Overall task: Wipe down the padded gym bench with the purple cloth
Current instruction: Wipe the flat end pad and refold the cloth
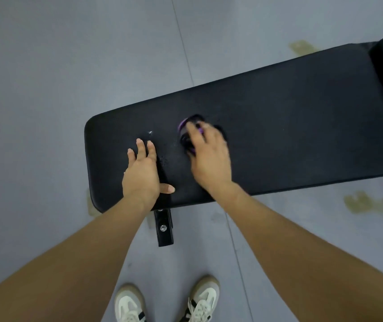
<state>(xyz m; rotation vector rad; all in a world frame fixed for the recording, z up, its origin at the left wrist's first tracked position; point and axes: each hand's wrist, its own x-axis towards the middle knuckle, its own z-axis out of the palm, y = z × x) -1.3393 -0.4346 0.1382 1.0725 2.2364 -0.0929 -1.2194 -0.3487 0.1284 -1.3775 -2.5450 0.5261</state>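
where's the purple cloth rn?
Head view, mid-frame: the purple cloth is bunched under the right hand on the black bench pad, toward its left end. The left hand rests flat on the pad just left of it.

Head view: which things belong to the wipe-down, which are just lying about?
Job:
- bench, black pad
- cloth, purple, bunched under the right hand
- left hand, flat on the pad beside it

Not part of it:
- shoes, on the floor
- floor stains, yellowish
- bench foot bracket, under the near edge
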